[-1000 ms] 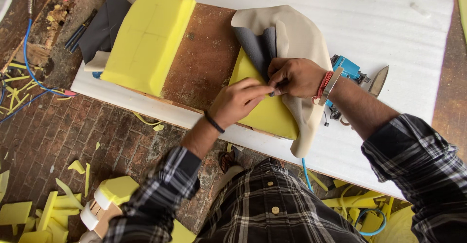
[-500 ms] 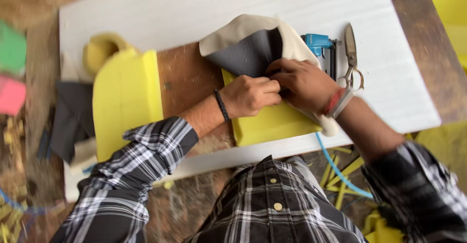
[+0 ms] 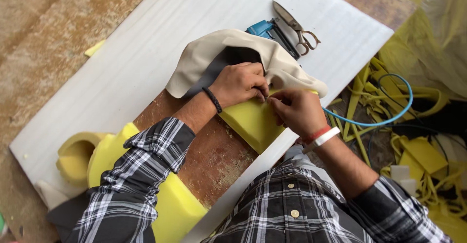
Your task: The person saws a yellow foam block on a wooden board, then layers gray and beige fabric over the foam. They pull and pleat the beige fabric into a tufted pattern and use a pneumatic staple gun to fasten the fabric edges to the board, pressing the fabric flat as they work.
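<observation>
at the centre of the frame the beige cover (image 3: 282,63) is pinched closed by the left hand (image 3: 241,83) and the right hand (image 3: 296,111) over the yellow foam block (image 3: 250,121); scissors (image 3: 296,26) are seen above.

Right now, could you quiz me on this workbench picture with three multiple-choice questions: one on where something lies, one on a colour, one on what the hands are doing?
1. Where do the scissors lie?
A. On the white sheet, beside the blue tool
B. On the floor among the scraps
C. In the left hand

2. What colour is the foam block under the hands?
A. Pink
B. Yellow
C. White

3. What are the two hands doing?
A. Resting flat and apart
B. Holding the scissors
C. Pinching the beige cover at the foam's edge

Answers:
1 A, the scissors sit on the sheet next to the blue tool.
2 B, the foam is plainly yellow.
3 C, the left hand and right hand meet with fingers closed on the cover's edge.
</observation>
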